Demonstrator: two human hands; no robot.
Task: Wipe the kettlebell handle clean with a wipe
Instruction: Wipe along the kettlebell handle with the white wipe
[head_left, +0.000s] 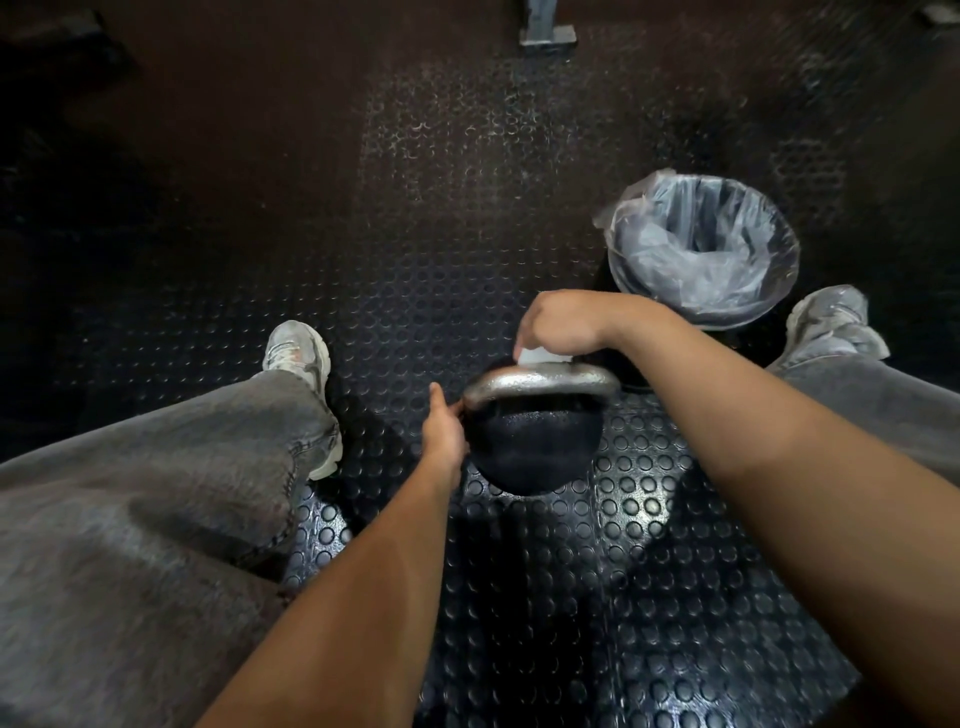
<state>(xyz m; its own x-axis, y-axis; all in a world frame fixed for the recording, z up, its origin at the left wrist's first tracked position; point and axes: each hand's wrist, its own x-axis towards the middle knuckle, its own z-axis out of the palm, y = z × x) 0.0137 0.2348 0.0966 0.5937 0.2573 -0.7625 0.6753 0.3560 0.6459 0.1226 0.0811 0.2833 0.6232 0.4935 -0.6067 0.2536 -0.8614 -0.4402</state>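
we look down at a black kettlebell (535, 447) standing on the studded rubber floor (649, 519) between our two feet, its round body matte and pebbled, its thick handle (540, 382) a curved bar of worn, silvery metal that catches the light. our right hand (563, 322) sits over the far side of the handle, fingers curled down and clamped on a small white wipe (540, 357), which is pressed against the top of the bar; only a folded corner of the wipe shows under the knuckles. our left hand (442, 434) rests against the left end of the handle where it meets the body, thumb raised along the edge; the other fingers are hidden behind the bell, so we cannot tell how they lie. just beyond the right wrist stands a round bin (704, 249) lined with a thin, crinkled, translucent plastic bag, its dark base close to the kettlebell's right side. grey denim legs frame the scene, with a pale, scuffed trainer (298, 353) to the left of the bell and another (831, 322) touching or nearly touching the bin on the right. the widest open floor lies ahead and to the left, running into shadow, where raised circular studs fade to a duller brown surface. a metal post foot (548, 34) sits at the far edge.
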